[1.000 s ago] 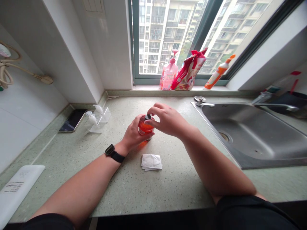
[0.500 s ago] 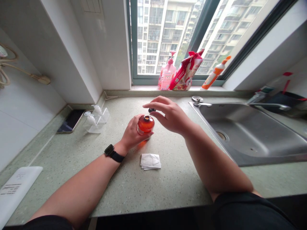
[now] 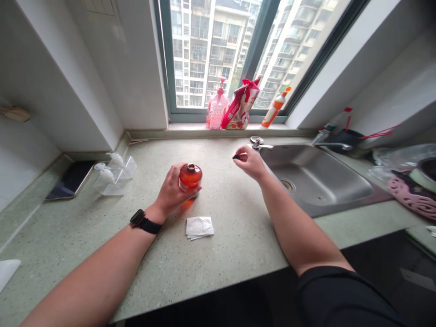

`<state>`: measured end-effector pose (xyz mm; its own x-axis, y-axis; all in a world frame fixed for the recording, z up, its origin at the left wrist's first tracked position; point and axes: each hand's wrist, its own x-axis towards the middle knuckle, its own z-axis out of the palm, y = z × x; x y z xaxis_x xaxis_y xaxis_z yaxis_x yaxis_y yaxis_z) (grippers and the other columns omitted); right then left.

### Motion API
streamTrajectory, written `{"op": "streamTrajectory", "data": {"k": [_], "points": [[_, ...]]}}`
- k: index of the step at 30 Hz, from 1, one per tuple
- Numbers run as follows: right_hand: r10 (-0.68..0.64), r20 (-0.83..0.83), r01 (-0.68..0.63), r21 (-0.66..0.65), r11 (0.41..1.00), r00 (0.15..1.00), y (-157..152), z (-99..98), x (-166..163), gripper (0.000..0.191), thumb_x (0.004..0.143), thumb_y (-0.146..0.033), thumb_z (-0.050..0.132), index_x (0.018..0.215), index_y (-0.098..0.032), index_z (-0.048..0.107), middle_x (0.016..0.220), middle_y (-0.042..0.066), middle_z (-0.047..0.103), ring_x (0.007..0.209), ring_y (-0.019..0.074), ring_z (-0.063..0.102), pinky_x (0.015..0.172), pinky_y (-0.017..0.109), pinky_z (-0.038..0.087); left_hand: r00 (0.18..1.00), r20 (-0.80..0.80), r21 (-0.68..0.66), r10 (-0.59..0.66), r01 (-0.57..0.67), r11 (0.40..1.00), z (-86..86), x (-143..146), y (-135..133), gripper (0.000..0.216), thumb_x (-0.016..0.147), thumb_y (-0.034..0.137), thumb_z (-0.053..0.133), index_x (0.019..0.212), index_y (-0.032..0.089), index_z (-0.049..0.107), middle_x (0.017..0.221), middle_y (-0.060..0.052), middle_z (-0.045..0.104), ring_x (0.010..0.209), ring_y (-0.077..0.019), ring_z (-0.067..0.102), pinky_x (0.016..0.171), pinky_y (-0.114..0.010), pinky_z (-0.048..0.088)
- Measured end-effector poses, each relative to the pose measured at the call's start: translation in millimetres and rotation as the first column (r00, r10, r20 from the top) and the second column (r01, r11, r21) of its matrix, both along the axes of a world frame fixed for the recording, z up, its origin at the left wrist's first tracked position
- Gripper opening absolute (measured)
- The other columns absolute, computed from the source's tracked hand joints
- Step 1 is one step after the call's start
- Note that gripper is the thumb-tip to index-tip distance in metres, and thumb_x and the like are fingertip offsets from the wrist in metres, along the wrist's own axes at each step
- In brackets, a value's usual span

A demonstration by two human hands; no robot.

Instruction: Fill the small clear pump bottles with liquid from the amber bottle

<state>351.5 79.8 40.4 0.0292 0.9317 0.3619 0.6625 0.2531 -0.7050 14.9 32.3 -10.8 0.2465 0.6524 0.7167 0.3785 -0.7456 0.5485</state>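
Note:
An amber-orange bottle (image 3: 191, 176) stands uncapped on the speckled counter, its round mouth facing up. My left hand (image 3: 172, 188) is wrapped round its side, thumb across the front. Off to the right, above the counter near the sink, my right hand (image 3: 251, 162) pinches a small black cap (image 3: 236, 157) between its fingertips. Just in front of the bottle lies a folded white tissue (image 3: 199, 227). Left of the bottle is a clear plastic holder (image 3: 125, 170) with white pump tops (image 3: 105, 172) by it.
A steel sink (image 3: 327, 177) with a faucet (image 3: 335, 146) is on the right. A dark phone-like slab (image 3: 71, 179) lies at the left. On the windowsill stand a pink pump bottle (image 3: 217, 109), a red bag (image 3: 240, 106) and an orange-white bottle (image 3: 274, 109).
My right hand has moved right, away from the bottle's mouth, carrying the black cap. My left hand stays round the bottle. The view has turned to the right.

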Motion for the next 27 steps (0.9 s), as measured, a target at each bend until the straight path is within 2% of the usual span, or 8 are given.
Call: {"op": "streamTrajectory", "data": {"k": [3, 6, 12, 16, 20, 23, 25, 27], "points": [[-0.038, 0.009, 0.038, -0.038, 0.999, 0.999, 6, -35.5, 5, 0.025, 0.079, -0.029, 0.072, 0.1, -0.02, 0.064, 0.099, 0.007, 0.076, 0.089, 0.0188, 0.074, 0.09, 0.039, 0.062, 1.0, -0.009, 0.007, 0.002, -0.002, 1.0, 0.5, -1, 0, 0.075, 0.086, 0.049, 0.088, 0.148, 0.032, 0.05, 0.138, -0.012, 0.064, 0.127, -0.0328, 0.066, 0.112, -0.057, 0.057], [-0.035, 0.03, 0.036, -0.044, 0.998, 0.999, 9, -49.7, 11, 0.031, 0.081, -0.029, 0.073, 0.11, -0.019, 0.068, 0.103, 0.007, 0.08, 0.098, 0.0189, 0.074, 0.097, 0.04, 0.059, 0.999, -0.035, 0.019, 0.011, -0.01, 1.0, 0.4, -2, 0, 0.076, 0.087, 0.051, 0.087, 0.149, 0.032, 0.048, 0.14, -0.013, 0.064, 0.129, -0.0336, 0.066, 0.112, -0.059, 0.057], [-0.033, 0.12, 0.04, -0.054, 0.998, 0.992, 11, -57.7, 22, 0.023, 0.083, -0.026, 0.074, 0.105, -0.022, 0.076, 0.107, 0.008, 0.083, 0.105, 0.0227, 0.075, 0.103, 0.042, 0.056, 0.998, -0.05, 0.003, 0.027, -0.027, 1.0, -1.2, -4, 0, 0.076, 0.088, 0.051, 0.088, 0.15, 0.032, 0.048, 0.141, -0.014, 0.063, 0.129, -0.0342, 0.066, 0.112, -0.06, 0.057], [-0.047, 0.152, 0.053, -0.032, 0.998, 0.987, 12, -58.1, 25, 0.031, 0.081, -0.026, 0.077, 0.111, -0.023, 0.077, 0.109, 0.009, 0.081, 0.108, 0.028, 0.074, 0.106, 0.048, 0.056, 0.997, -0.075, 0.009, 0.035, -0.034, 0.999, -0.4, -4, -1, 0.076, 0.089, 0.051, 0.087, 0.151, 0.032, 0.046, 0.141, -0.014, 0.061, 0.13, -0.0337, 0.065, 0.112, -0.059, 0.056], [-0.04, 0.112, 0.023, 0.141, 0.99, 0.993, 9, -48.8, 15, 0.036, 0.09, -0.041, 0.074, 0.121, -0.023, 0.073, 0.124, 0.014, 0.076, 0.123, 0.0336, 0.069, 0.115, 0.057, 0.051, 0.997, -0.076, 0.0, 0.031, -0.031, 1.0, 0.5, -3, -1, 0.075, 0.091, 0.054, 0.083, 0.151, 0.033, 0.044, 0.14, -0.014, 0.06, 0.129, -0.0321, 0.063, 0.112, -0.056, 0.056], [0.087, -0.027, -0.077, 0.267, 0.961, 0.996, -3, -44.1, -11, 0.043, 0.1, -0.057, 0.064, 0.129, -0.026, 0.07, 0.125, 0.013, 0.076, 0.124, 0.0325, 0.07, 0.115, 0.058, 0.053, 0.997, -0.077, 0.001, 0.02, -0.02, 1.0, -0.5, -2, -1, 0.075, 0.092, 0.057, 0.081, 0.151, 0.031, 0.043, 0.139, -0.014, 0.059, 0.127, -0.0316, 0.063, 0.111, -0.055, 0.056], [0.259, -0.13, -0.226, 0.221, 0.949, 0.957, -16, -46.0, -37, 0.052, 0.101, -0.063, 0.063, 0.14, -0.029, 0.064, 0.129, 0.012, 0.076, 0.127, 0.0304, 0.071, 0.116, 0.057, 0.053, 0.996, -0.081, -0.01, 0.023, -0.023, 1.0, -1.0, -2, -1, 0.077, 0.092, 0.059, 0.08, 0.152, 0.029, 0.043, 0.14, -0.015, 0.059, 0.129, -0.0323, 0.062, 0.112, -0.055, 0.055], [0.424, -0.176, -0.404, 0.141, 0.904, 0.888, -29, -51.6, -66, 0.066, 0.096, -0.065, 0.071, 0.151, -0.031, 0.057, 0.138, 0.011, 0.073, 0.136, 0.0305, 0.067, 0.121, 0.059, 0.05, 0.996, -0.089, -0.029, 0.027, -0.029, 0.999, -0.7, -3, -1, 0.081, 0.09, 0.064, 0.08, 0.152, 0.027, 0.043, 0.139, -0.015, 0.059, 0.129, -0.0334, 0.061, 0.112, -0.055, 0.054]]}}
